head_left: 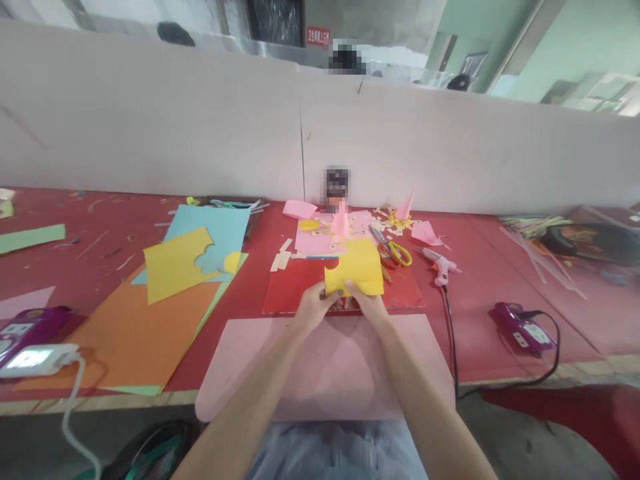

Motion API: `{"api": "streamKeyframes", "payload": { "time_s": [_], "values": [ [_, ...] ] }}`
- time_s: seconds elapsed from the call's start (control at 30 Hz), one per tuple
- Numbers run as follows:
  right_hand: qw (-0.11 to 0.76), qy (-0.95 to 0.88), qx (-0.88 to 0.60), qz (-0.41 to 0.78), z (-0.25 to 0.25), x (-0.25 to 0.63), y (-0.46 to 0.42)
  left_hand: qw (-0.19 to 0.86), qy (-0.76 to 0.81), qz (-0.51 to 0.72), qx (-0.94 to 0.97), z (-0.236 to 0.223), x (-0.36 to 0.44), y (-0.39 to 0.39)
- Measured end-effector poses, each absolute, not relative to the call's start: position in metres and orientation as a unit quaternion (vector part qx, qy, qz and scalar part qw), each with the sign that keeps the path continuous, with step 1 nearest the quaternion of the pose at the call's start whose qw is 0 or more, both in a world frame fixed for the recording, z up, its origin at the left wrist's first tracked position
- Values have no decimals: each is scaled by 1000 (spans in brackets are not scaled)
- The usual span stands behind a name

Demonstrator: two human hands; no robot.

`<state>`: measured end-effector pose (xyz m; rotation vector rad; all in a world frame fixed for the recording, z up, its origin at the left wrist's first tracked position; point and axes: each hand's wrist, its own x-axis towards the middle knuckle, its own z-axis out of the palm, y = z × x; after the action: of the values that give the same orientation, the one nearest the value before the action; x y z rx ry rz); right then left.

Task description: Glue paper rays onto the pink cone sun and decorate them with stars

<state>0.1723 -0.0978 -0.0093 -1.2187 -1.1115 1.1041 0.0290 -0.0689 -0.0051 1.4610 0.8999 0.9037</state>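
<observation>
Between both hands I hold a curved sheet of yellow paper (354,267), raised over a red board (285,288). My left hand (316,304) grips its lower left edge, thumb in front. My right hand (367,303) pinches the lower edge a little further right, and its other fingers are partly behind the paper. Just right of the sheet lie scissors (399,253) with yellow and red handles. Behind it, a pink paper cone (340,221) stands among small paper pieces on a pink sheet (310,241). A blue pen (323,257) lies to the left.
A pink glue gun (442,268) with a black cord lies right, near a purple power strip (524,328). Coloured sheets, including cut yellow paper (173,267) and orange paper (150,327), cover the left. A pink mat (330,367) lies in front; a white partition (200,127) stands behind.
</observation>
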Motion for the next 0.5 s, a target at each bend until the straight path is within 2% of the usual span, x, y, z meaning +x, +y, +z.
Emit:
{"api": "streamKeyframes", "payload": {
  "time_s": [0.3,0.5],
  "values": [
    [555,-439,-522,476,-10,174,-97,568,376,376,629,1,30,-73],
    [552,-483,-503,458,-9,173,-98,553,397,381,625,1,32,-71]
  ]
}}
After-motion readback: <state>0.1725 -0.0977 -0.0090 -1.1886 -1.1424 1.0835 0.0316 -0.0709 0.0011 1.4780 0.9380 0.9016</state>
